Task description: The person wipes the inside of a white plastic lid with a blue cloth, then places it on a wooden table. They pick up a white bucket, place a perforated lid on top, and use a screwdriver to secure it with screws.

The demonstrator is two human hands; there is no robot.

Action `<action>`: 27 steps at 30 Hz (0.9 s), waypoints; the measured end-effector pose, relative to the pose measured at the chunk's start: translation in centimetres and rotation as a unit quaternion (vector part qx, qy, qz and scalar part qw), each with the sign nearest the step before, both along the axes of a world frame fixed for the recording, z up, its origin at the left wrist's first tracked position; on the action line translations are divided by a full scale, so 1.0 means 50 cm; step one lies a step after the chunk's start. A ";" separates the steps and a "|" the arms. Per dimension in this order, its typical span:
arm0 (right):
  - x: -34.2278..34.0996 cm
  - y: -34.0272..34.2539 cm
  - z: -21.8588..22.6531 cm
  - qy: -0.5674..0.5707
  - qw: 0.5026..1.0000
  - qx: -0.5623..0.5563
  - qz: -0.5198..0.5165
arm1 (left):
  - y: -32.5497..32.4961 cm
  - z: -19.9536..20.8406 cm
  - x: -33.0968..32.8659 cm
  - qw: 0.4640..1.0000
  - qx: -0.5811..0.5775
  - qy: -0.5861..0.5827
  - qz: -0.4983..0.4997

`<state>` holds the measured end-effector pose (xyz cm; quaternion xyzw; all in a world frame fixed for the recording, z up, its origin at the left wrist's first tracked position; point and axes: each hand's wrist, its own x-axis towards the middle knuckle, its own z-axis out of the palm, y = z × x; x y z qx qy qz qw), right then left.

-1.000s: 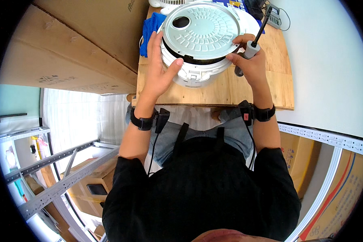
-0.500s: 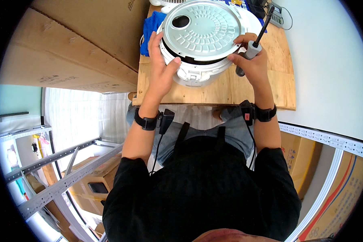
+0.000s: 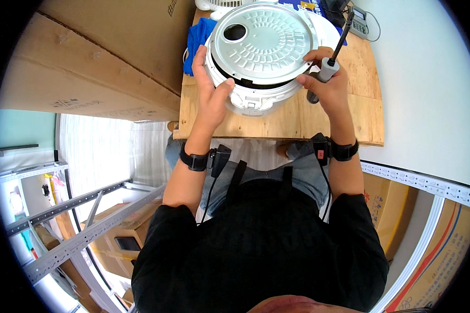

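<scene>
Head view: right hand's (image 3: 330, 83) grip is wrapped round a screwdriver (image 3: 342, 41), fingertips seemingly touching the embossed disc (image 3: 269, 49), at 10 o'clock, atop the white cooker (image 3: 263, 98). Left hand's (image 3: 211, 96) spread wide, cooker's 8 o'clock.

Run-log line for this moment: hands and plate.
metal plate: dark gap below near edge | left hand: on left side of white appliance | right hand: holds screwdriver, at plate's right edge

Two bare forearms (image 3: 185, 182) reached toward the far side; the bare left-hand grip (image 3: 210, 99) had its thumb (image 3: 227, 85) spread rightward, while the bare right-hand grip (image 3: 331, 86) curled leftward.
</scene>
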<state>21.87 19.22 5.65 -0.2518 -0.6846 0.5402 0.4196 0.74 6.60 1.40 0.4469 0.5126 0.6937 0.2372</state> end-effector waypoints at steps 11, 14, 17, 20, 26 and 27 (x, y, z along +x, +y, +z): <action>0.004 0.006 0.005 0.007 1.000 -0.013 0.002 | -0.003 -0.011 -0.025 0.997 -0.029 0.073 -0.008; -0.004 0.000 0.007 0.020 0.999 -0.047 -0.018 | -0.010 -0.010 -0.039 0.998 -0.028 0.049 -0.031; -0.008 -0.001 0.014 -0.007 0.998 -0.052 -0.045 | -0.017 -0.012 -0.068 0.998 -0.040 0.026 -0.049; -0.011 -0.002 0.020 0.002 0.996 -0.072 -0.048 | -0.020 -0.001 -0.075 0.997 -0.046 0.048 -0.042; -0.013 -0.004 0.028 -0.019 0.995 -0.068 -0.070 | -0.017 0.006 -0.075 0.992 -0.046 0.121 -0.011; -0.014 -0.004 0.031 -0.016 0.994 -0.076 -0.071 | -0.018 0.007 -0.076 0.992 -0.049 0.112 -0.011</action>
